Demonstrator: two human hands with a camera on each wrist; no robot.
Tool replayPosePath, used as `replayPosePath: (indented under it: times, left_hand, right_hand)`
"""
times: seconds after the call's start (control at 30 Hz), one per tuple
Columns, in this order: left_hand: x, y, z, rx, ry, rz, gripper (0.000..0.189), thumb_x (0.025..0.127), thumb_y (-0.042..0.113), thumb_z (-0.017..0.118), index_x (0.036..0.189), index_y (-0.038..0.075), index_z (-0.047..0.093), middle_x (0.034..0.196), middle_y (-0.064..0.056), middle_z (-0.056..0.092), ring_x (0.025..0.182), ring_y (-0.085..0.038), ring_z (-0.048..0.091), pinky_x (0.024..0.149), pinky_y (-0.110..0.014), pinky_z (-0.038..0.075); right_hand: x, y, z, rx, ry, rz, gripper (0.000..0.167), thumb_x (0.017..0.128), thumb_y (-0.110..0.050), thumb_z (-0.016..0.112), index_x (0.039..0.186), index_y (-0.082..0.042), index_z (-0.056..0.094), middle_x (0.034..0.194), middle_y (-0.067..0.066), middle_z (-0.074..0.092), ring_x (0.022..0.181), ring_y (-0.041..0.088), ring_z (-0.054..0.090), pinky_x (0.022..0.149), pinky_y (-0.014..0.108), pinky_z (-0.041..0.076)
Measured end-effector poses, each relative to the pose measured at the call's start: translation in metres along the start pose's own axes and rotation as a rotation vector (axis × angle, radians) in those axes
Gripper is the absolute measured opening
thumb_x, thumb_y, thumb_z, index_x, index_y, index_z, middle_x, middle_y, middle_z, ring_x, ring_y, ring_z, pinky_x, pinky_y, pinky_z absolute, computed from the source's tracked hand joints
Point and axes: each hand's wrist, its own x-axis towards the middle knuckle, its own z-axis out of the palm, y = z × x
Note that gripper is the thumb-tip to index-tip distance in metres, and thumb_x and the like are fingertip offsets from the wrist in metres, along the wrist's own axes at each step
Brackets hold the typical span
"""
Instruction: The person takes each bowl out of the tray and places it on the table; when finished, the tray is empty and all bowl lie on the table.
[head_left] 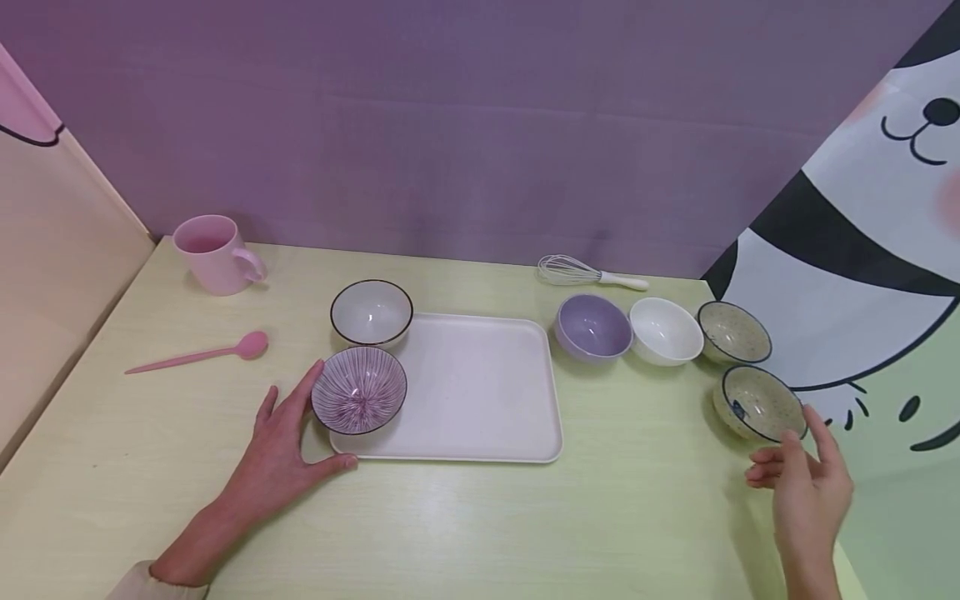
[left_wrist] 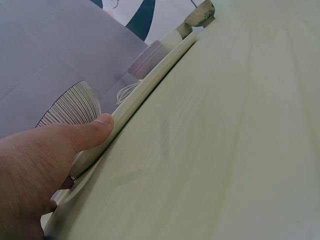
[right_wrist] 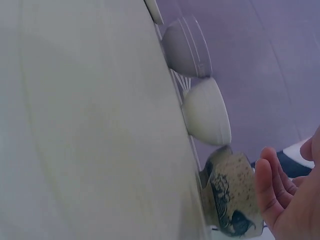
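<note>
My left hand (head_left: 273,458) is spread around the left side of a bowl with purple stripes (head_left: 360,390), at the near left corner of a white tray (head_left: 487,392). Its index fingertip lies against the bowl's rim, and its thumb reaches along the tray's near edge. In the left wrist view the thumb (left_wrist: 95,132) lies by the tray's edge. My right hand (head_left: 813,492) is beside a speckled bowl with a dark rim (head_left: 761,404), fingertips close to that rim; whether they touch cannot be told. In the right wrist view this bowl (right_wrist: 232,195) shows a blue pattern outside.
A clear-white bowl with a dark rim (head_left: 371,312) stands behind the striped one. Right of the tray are a purple bowl (head_left: 592,329), a white bowl (head_left: 666,333) and another speckled bowl (head_left: 735,333). A whisk (head_left: 592,273), pink mug (head_left: 217,258) and pink spoon (head_left: 202,354) lie farther out.
</note>
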Motion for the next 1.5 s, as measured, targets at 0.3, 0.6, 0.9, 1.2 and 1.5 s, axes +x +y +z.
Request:
replayPosePath:
  times: [0.3,0.6,0.9,1.2,1.5]
  left_hand:
    - [0.001,0.0,0.0,0.004,-0.003,0.007,0.137,0.077,0.039,0.102,0.18,0.02,0.014,0.172,-0.026,0.042,0.153,-0.053,0.047,0.141,-0.054,0.002]
    - [0.001,0.0,0.0,0.002,-0.002,0.014,0.137,0.077,0.038,0.103,0.18,0.019,0.014,0.172,-0.027,0.043,0.153,-0.052,0.047,0.141,-0.054,0.001]
    - [0.001,-0.001,0.0,0.003,0.001,0.013,0.138,0.076,0.037,0.103,0.18,0.019,0.014,0.172,-0.027,0.043,0.154,-0.052,0.046,0.141,-0.054,0.002]
    - [0.001,0.0,-0.002,-0.003,-0.008,-0.01,0.143,0.076,0.042,0.103,0.18,0.016,0.008,0.174,-0.026,0.04,0.156,-0.053,0.043,0.141,-0.054,0.002]
    - [0.001,-0.001,-0.001,-0.013,-0.005,0.003,0.146,0.076,0.038,0.103,0.179,0.01,0.003,0.168,-0.031,0.045,0.149,-0.049,0.054,0.141,-0.05,0.001]
  right_hand:
    - [-0.017,-0.008,0.027,-0.028,-0.079,-0.102,0.048,0.114,-0.004,0.055,0.161,-0.014,0.058,0.063,0.002,0.07,0.045,0.013,0.064,0.044,0.021,0.058]
    - [-0.031,-0.01,0.053,-0.112,-0.16,-0.133,0.045,0.114,-0.006,0.057,0.158,-0.016,0.063,0.067,0.001,0.072,0.049,0.011,0.065,0.048,0.019,0.06]
    - [-0.048,-0.001,0.079,-0.155,-0.295,-0.193,0.044,0.113,-0.002,0.058,0.154,-0.013,0.066,0.07,0.003,0.072,0.049,0.011,0.066,0.05,0.02,0.061]
    - [-0.064,0.0,0.104,-0.17,-0.418,-0.26,0.044,0.112,0.0,0.06,0.155,-0.006,0.064,0.07,0.005,0.07,0.051,0.012,0.064,0.052,0.02,0.06]
    - [-0.078,0.001,0.127,-0.245,-0.519,-0.314,0.044,0.111,0.001,0.06,0.155,-0.006,0.064,0.073,0.008,0.068,0.053,0.015,0.063,0.052,0.022,0.06]
